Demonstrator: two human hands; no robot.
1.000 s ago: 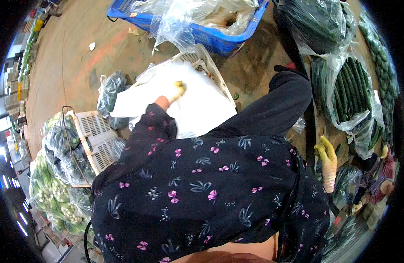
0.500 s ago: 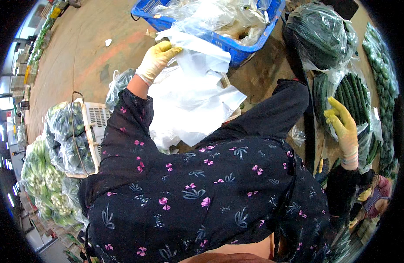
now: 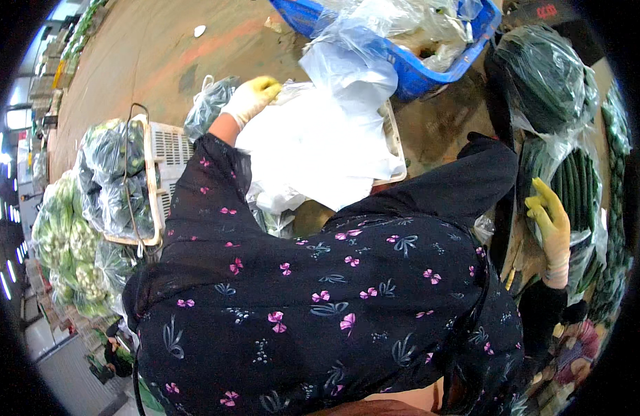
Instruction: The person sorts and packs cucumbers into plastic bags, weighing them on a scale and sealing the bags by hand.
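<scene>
White plastic sheeting (image 3: pixel 309 145) lies bunched and spread over a pale crate (image 3: pixel 397 154) between my legs. At its far left corner is my left hand (image 3: pixel 252 100) in a yellow-coated glove, its fingers curled closed on the plastic's edge. Out to the right, my right hand (image 3: pixel 552 229), gloved the same way, is raised with fingers loosely apart and nothing in them. It is nearest to a clear bag of long dark green cucumbers (image 3: pixel 573 177).
A blue basket (image 3: pixel 438 78) full of crumpled clear plastic stands ahead. To the left are a white crate (image 3: pixel 153 180) with bagged green vegetables (image 3: pixel 122 173) and bagged leafy greens (image 3: pixel 66 243). Another large bag of dark green produce (image 3: pixel 542 76) sits at far right.
My left hand has come nearer to me with the plastic's edge, and the sheeting lies flatter over the crate. My right hand stays raised beside the cucumbers. The whole view has shifted a little.
</scene>
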